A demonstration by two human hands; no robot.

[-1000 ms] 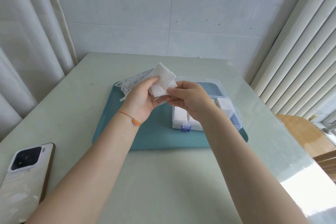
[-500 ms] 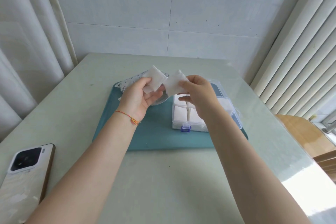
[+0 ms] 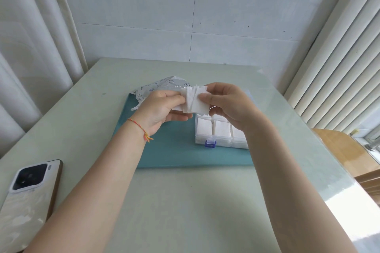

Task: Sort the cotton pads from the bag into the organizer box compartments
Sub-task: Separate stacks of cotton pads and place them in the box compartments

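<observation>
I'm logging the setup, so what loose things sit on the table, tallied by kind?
Phone: 1
Teal mat: 1
Organizer box: 1
Printed bag: 1
Total: 4

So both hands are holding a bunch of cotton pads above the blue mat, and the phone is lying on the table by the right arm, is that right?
Not quite. The head view shows the phone lying by the left arm, not the right. The rest holds: the left hand and right hand hold the cotton pads above the blue mat.
</observation>
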